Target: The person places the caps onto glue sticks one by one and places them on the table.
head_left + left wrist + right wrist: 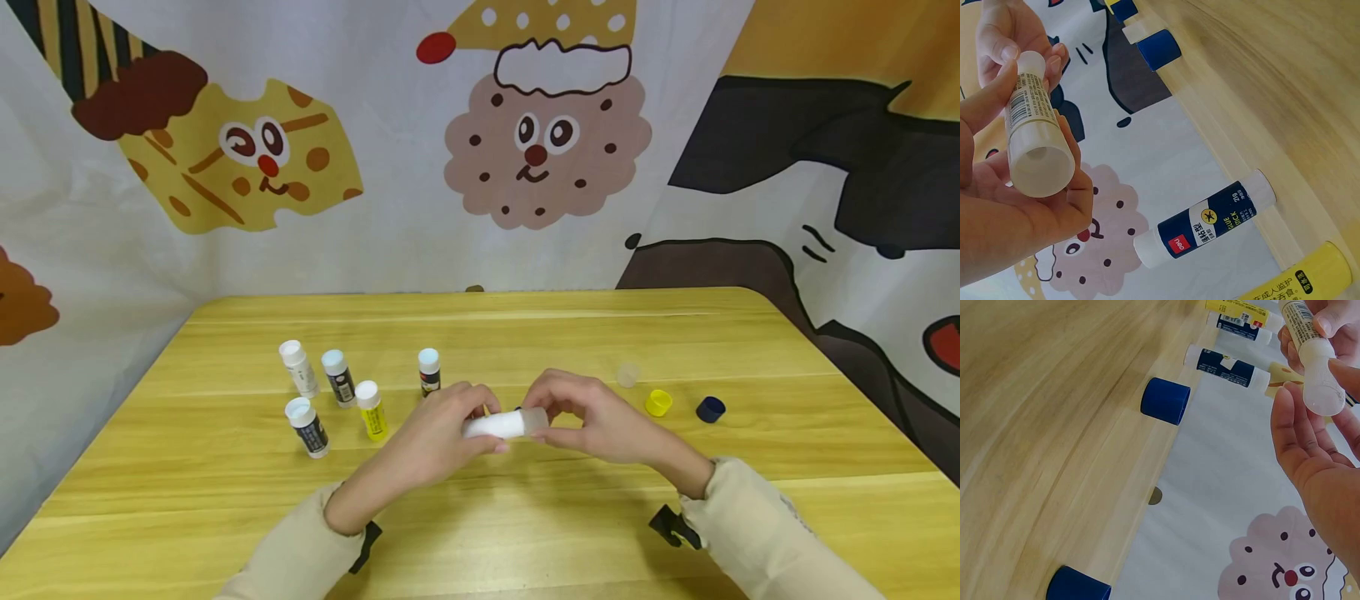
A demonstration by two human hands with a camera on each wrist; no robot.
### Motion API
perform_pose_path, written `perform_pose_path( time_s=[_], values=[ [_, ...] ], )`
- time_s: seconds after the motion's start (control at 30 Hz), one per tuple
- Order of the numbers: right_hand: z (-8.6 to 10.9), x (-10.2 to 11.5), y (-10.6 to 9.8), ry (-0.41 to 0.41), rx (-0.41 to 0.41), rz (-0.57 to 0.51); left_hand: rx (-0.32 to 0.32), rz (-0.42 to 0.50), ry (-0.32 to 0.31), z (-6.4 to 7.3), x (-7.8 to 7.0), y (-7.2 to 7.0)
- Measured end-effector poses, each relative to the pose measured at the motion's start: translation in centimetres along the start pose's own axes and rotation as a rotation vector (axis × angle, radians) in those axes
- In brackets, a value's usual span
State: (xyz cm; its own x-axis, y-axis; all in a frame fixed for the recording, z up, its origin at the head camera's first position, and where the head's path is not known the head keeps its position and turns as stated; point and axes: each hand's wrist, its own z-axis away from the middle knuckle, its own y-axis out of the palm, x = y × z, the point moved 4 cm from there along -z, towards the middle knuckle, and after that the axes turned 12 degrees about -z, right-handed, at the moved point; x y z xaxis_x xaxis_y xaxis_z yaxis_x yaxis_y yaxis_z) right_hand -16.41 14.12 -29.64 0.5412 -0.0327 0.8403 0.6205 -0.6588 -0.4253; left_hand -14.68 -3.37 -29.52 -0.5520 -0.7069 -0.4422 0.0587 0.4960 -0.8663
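Over the middle of the table, both hands hold one white glue stick (492, 427), which lies nearly level. My left hand (442, 429) grips its white body between thumb and fingers. At the right end, my right hand (592, 417) pinches the translucent cap (535, 419) with thumb and fingertips. A printed label with a barcode (1020, 109) shows along the body in the left wrist view. The cap's rounded end (1324, 397) faces the camera in the right wrist view, close to the right hand's fingers.
Several glue sticks stand upright at left: a white one (300, 371), dark blue ones (309, 429) and a yellow one (372, 412). Another dark blue stick (430, 372) stands behind the left hand. Right of the hands lie a translucent cap (628, 375), a yellow cap (658, 403) and a blue cap (710, 409).
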Motion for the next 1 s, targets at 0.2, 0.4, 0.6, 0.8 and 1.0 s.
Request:
perform_pose_path(
  time_s=[0.2, 0.4, 0.6, 0.8, 1.0],
  values=[
    [-0.18, 0.04, -0.01, -0.023, -0.01, 0.022, 0.013, -0.005, 0.001, -0.01, -0.01, -0.06],
    [-0.43, 0.21, 0.05, -0.045, -0.026, 0.05, 0.008, -0.03, 0.016, 0.01, 0.08, -0.21],
    [-0.62, 0.34, 0.16, -0.057, -0.029, 0.042, 0.0, -0.036, 0.025, 0.01, 0.16, -0.3],
    [-0.68, 0.26, 0.21, -0.049, -0.028, 0.023, -0.004, -0.016, 0.035, -0.1, 0.23, -0.44],
    [-0.77, 0.3, 0.17, -0.059, -0.034, 0.016, 0.019, 0.04, 0.055, -0.08, 0.49, -0.59]
  ],
)
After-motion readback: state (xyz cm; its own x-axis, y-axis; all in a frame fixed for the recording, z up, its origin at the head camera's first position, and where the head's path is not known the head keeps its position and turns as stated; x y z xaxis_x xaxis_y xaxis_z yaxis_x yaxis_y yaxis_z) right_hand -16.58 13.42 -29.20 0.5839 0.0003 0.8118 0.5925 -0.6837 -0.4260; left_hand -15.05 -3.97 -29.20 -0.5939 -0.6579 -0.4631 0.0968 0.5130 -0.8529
